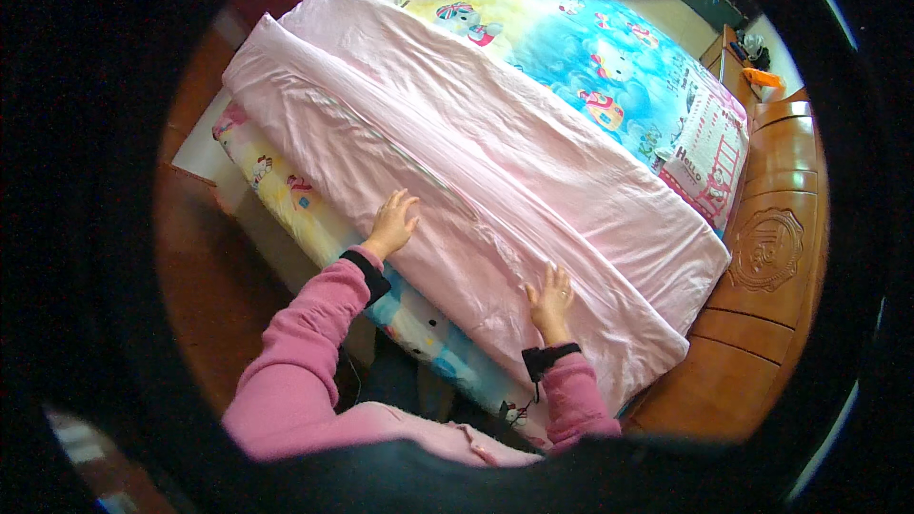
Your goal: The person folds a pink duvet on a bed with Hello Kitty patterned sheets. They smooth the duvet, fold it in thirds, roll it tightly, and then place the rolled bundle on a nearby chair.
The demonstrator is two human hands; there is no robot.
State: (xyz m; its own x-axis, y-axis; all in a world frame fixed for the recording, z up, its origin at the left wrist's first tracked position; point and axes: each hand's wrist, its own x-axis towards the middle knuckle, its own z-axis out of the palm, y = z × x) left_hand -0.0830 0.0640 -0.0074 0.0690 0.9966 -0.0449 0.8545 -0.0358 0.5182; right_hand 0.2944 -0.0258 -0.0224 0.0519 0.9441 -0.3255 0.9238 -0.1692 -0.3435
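A pale pink duvet cover or sheet (590,190) lies spread across the bed, its near part folded over in a long layer with a raised, rumpled seam along the middle. On its near edge my left hand (391,225) rests with the fingers spread. Farther right, my right hand (550,303) lies flat on the same pink cloth, fingers apart, a ring on one finger. Neither hand grips the fabric. Beneath the cloth, a mattress sheet with cartoon figures (609,57) in blue and yellow shows at the far side and along the near side.
A carved wooden headboard (762,247) stands at the right. Near the far right corner of the bed lies a pillow with pink print (709,148). Behind it, an orange item (764,78) sits on a wooden cabinet (728,62). Brown flooring (205,257) shows at the left.
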